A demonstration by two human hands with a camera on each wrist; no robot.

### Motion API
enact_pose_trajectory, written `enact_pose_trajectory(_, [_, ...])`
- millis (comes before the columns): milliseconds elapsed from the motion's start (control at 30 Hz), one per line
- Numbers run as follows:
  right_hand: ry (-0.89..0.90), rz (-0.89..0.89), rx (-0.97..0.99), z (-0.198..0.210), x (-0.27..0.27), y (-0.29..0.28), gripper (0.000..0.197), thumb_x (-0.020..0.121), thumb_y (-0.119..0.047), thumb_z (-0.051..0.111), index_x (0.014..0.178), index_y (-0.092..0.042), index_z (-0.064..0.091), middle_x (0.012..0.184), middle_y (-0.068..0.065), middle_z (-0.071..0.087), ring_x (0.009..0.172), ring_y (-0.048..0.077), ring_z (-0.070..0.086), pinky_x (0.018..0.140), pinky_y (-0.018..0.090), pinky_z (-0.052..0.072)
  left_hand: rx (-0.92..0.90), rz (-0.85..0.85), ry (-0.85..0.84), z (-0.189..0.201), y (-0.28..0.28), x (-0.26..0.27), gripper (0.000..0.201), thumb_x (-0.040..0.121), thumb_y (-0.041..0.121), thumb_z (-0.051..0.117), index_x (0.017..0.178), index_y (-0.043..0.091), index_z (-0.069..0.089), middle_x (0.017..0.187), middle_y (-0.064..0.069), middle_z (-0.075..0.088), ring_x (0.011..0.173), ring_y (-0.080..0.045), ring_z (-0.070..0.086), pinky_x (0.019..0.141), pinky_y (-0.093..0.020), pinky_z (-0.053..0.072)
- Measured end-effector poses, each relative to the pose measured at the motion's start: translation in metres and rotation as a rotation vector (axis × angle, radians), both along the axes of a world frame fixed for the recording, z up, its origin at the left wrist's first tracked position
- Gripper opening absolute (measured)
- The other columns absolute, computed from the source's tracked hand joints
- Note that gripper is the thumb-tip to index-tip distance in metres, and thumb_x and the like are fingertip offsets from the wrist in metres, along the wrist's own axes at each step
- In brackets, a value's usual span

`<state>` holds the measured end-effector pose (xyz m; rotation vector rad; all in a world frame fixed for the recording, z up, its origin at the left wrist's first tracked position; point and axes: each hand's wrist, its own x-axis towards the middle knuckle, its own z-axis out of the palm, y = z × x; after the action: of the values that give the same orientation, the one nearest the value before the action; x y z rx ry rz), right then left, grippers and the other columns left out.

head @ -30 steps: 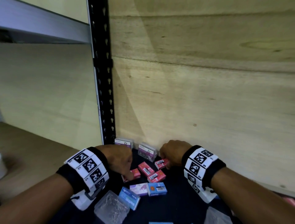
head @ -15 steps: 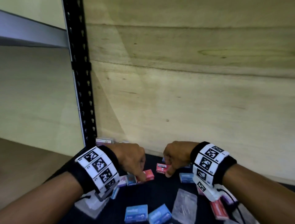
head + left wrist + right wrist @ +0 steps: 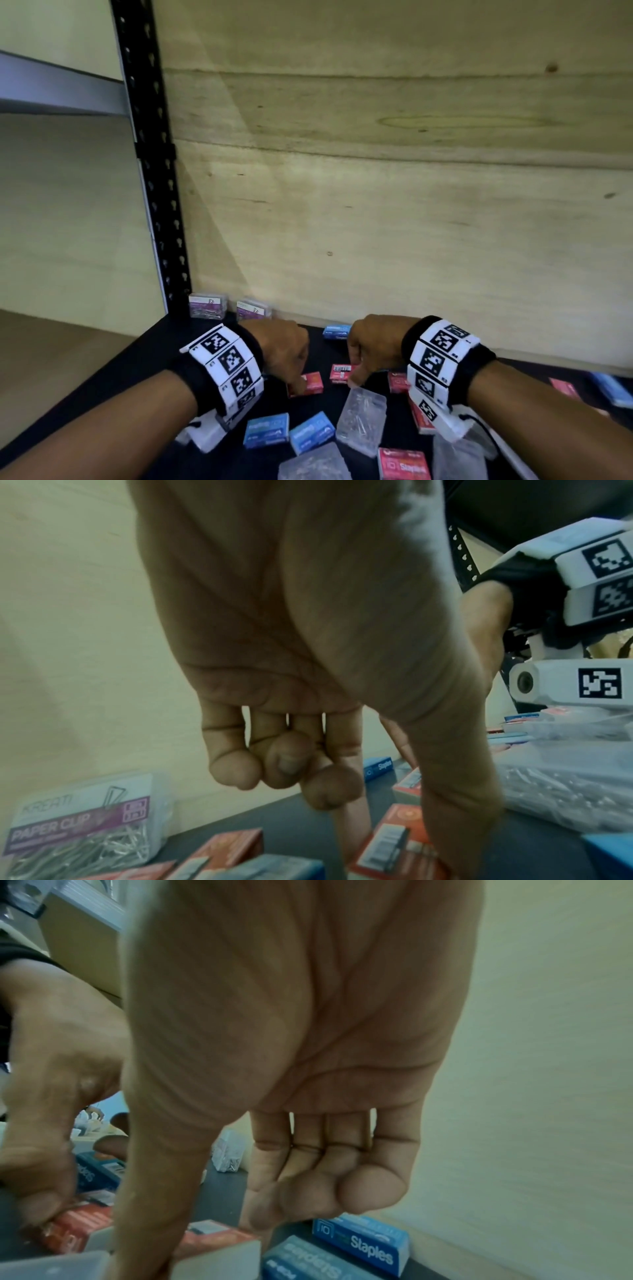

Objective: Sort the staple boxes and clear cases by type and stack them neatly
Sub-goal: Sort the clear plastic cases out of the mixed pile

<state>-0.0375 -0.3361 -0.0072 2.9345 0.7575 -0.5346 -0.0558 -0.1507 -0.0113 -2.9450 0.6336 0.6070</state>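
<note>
Moved: both hands slid right since earlier frame, onto two red staple boxes mid-shelf.
L hand (image 3: pixel 286 353): thumb+index pinched red box (image 3: pixel 310 383).
R hand (image 3: pixel 371 346): pinched red box (image 3: pixel 339 372).
Left: blue boxes (image 3: pixel 287 433), clear cases (image 3: pixel 361 421) scattered near; nothing stacked yet.

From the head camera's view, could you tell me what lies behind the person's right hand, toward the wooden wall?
A blue staple box lies flat on the dark shelf behind the right hand, close to the wooden wall. The hand covers the box's right end, and whatever lies past that stays unseen.
</note>
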Motion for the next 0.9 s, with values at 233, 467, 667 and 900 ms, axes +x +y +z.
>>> enact_pose_trajectory(233, [0.006, 0.044, 0.079, 0.014, -0.015, -0.003, 0.018, 0.090, -0.032, 0.065, 0.103, -0.023, 0.072, 0.098, -0.007, 0.072, 0.087, 0.013, 0.064, 0.082, 0.031, 0.053, -0.113, 0.067, -0.047, 0.018, 0.037, -0.016, 0.024, 0.081, 0.036, 0.071, 0.102, 0.024, 0.072, 0.089, 0.012, 0.067, 0.083, -0.008, 0.062, 0.073, -0.025, 0.051])
enact_pose_trajectory(467, [0.173, 0.056, 0.107, 0.017, -0.037, 0.000, 0.036, 0.080, -0.047, 0.075, 0.109, -0.028, 0.065, 0.105, -0.009, 0.067, 0.085, 0.007, 0.058, 0.081, 0.027, 0.047, -0.137, 0.196, 0.015, 0.026, 0.104, -0.037, 0.034, 0.073, 0.043, 0.082, 0.101, 0.030, 0.069, 0.089, 0.017, 0.065, 0.074, 0.002, 0.059, 0.067, -0.011, 0.045])
enact_pose_trajectory(667, [0.194, 0.032, 0.019, 0.008, -0.050, 0.001, 0.054, 0.071, -0.058, 0.079, 0.112, -0.031, 0.056, 0.090, -0.017, 0.055, 0.083, 0.009, 0.054, 0.077, 0.029, 0.045, -0.134, 0.269, 0.055, 0.010, 0.136, -0.060, 0.048, 0.063, 0.044, 0.088, 0.104, 0.037, 0.064, 0.106, 0.014, 0.062, 0.100, -0.007, 0.060, 0.076, -0.015, 0.048])
enact_pose_trajectory(900, [0.195, -0.033, -0.009, 0.000, -0.058, -0.001, 0.068, 0.062, -0.064, 0.081, 0.115, -0.038, 0.048, 0.103, -0.017, 0.058, 0.096, 0.009, 0.058, 0.086, 0.031, 0.049, -0.284, 0.312, 0.107, 0.001, 0.146, -0.074, 0.057, 0.060, 0.035, 0.093, 0.108, 0.033, 0.063, 0.103, 0.016, 0.066, 0.095, -0.008, 0.065, 0.075, -0.016, 0.052])
